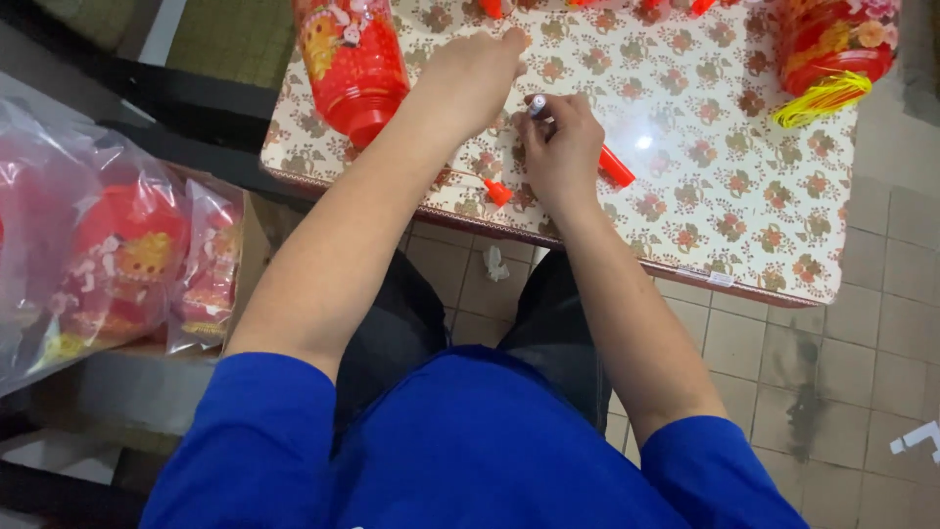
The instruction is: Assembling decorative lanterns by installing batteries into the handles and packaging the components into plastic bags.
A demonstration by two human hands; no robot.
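Note:
My right hand [560, 147] is closed around a red stick-shaped handle [616, 168] that pokes out to its right, with a small silver cap at my thumb. My left hand [473, 76] rests just left of it on the flower-patterned table [705, 127], fingers curled and fingertips pointing away; whether it holds anything is hidden. A small orange-red plug on a thin stick [496, 191] lies near the table's front edge, below my left wrist.
A red lantern [352, 61] stands at the table's back left, another red lantern [832, 39] with a yellow tassel [821, 100] at the back right. Bagged red lanterns [127, 260] fill a box at my left. Tiled floor lies to the right.

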